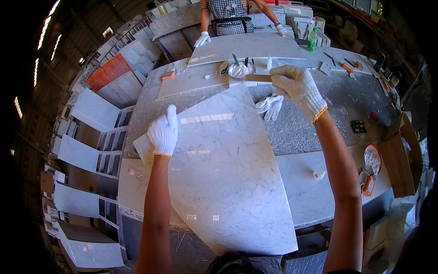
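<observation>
A polished white marble slab (223, 169) with grey veins lies at an angle before me, its near corner reaching past the table's front edge. My left hand (163, 131), in a white knit glove, is closed at the slab's far left edge; its fingertips are partly hidden. Raised above the table, my gloved right hand (299, 89) grips a flat-bladed putty knife (258, 78), its blade pointing left toward a bowl of white paste (241, 70). Tool handles stick up from that bowl. Loose white gloves (270, 107) rest beside the slab's far corner.
Across the table, a person in a checked apron (230, 17) touches another marble slab (246, 47) with gloved hands. A green bottle (312, 39) stands at the far right. Orange-sided blocks (168, 75) lie about. A cardboard box (401, 155) and second paste container (372, 160) are at right.
</observation>
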The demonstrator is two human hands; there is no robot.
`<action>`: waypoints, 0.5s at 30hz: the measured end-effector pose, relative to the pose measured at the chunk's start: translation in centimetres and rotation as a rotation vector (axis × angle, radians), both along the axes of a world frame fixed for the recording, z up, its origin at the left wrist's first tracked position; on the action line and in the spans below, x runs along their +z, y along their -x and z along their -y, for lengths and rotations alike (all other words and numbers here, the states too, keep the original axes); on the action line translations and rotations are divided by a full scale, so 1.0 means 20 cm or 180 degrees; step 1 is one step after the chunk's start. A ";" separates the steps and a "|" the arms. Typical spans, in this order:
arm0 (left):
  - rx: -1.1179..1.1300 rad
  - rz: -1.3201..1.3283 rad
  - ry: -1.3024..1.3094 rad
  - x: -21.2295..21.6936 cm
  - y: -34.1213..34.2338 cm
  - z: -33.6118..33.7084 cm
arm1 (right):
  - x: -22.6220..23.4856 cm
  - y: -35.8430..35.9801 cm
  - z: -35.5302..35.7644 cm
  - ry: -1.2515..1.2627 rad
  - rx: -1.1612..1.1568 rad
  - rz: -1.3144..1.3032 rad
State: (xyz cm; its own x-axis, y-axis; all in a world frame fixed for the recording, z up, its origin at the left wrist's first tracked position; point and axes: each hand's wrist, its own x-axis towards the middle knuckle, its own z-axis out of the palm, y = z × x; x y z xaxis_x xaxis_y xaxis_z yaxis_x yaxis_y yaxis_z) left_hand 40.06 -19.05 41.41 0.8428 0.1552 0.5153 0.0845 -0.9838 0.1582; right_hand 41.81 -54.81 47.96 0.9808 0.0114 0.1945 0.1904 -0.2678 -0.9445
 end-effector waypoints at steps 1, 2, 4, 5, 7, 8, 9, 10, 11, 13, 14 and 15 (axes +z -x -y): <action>0.0019 -0.0008 0.0057 0.00 0.00 0.00 | 0.00 0.00 0.00 -0.0003 0.0016 0.0031; 0.0037 -0.0017 0.0115 0.00 0.00 0.00 | 0.00 0.00 0.01 -0.0005 0.0032 0.0061; 0.0012 0.0029 0.0126 -0.01 0.00 0.01 | 0.00 0.00 0.02 0.0101 0.0010 0.0068; -0.0002 0.0052 0.0132 -0.01 -0.01 0.01 | 0.00 0.00 0.03 0.0155 -0.0002 0.0070; -0.0148 -0.0128 -0.0516 -0.03 -0.01 -0.05 | 0.01 0.00 0.02 0.0190 -0.0003 0.0105; -0.0220 -0.0220 -0.0840 -0.03 0.00 -0.08 | 0.02 0.00 0.01 0.0208 -0.0004 0.0123; -0.0222 -0.0222 -0.0869 -0.05 -0.01 -0.09 | 0.01 0.00 0.01 0.0195 0.0012 0.0168; -0.0223 -0.0224 -0.0898 -0.06 -0.02 -0.09 | 0.00 -0.01 0.02 0.0181 0.0029 0.0213; -0.0223 -0.0225 -0.0928 -0.06 -0.02 -0.09 | -0.01 -0.01 0.02 0.0165 0.0047 0.0259; -0.0266 -0.0146 -0.1030 -0.05 -0.01 -0.08 | -0.02 -0.01 0.03 0.0256 0.0028 0.0354; -0.0287 -0.0107 -0.1081 -0.04 0.00 -0.07 | -0.02 -0.01 0.03 0.0300 0.0018 0.0401; -0.0230 -0.0225 -0.0988 -0.03 0.00 -0.06 | -0.02 -0.01 0.03 0.0313 -0.0057 0.0434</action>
